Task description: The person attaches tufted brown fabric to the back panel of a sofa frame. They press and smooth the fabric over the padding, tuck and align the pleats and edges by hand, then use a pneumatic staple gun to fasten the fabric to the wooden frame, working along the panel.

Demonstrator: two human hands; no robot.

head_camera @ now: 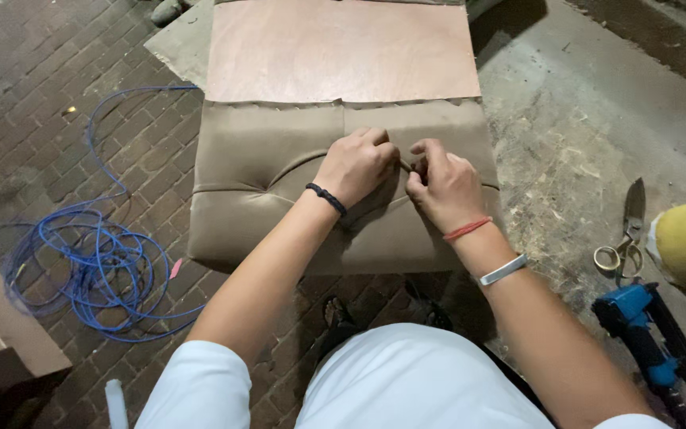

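Tan upholstered cushion (279, 191) sits on the brick floor (33, 95) right in front of the person, a plywood panel (343, 48) on its back. Both hands are bunched at its middle seam: left hand (355, 167) curled shut pinching the fabric, right hand (442, 187) doing the same, maybe holding a thread, hard to tell. Wrists bent down, forearms angled inward. Blue hose (89, 254) coiled off to the left, scissors (627, 230) and blue staple gun (649, 334) on the concrete to the right.

Tan tufted cushion (279, 171) flat under plywood
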